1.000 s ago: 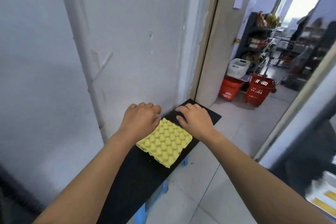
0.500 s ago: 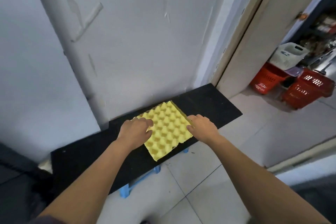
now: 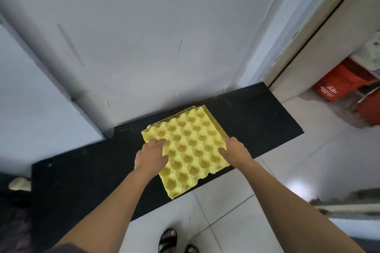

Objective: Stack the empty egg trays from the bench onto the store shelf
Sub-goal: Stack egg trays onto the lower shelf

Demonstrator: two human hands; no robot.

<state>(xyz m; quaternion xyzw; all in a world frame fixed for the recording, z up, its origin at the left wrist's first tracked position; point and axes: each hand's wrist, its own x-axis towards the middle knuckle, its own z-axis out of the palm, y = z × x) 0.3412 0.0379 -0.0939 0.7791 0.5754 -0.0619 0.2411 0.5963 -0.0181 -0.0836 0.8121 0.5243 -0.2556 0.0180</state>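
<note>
view lower now: black bench [image 3: 257,121], tiled floor [image 3: 236,211]

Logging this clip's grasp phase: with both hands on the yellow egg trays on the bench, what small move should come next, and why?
Probably lift the yellow egg trays straight up off the black bench. The left hand and right hand grip opposite edges, and the stack lies flat with its near corner overhanging.
</note>
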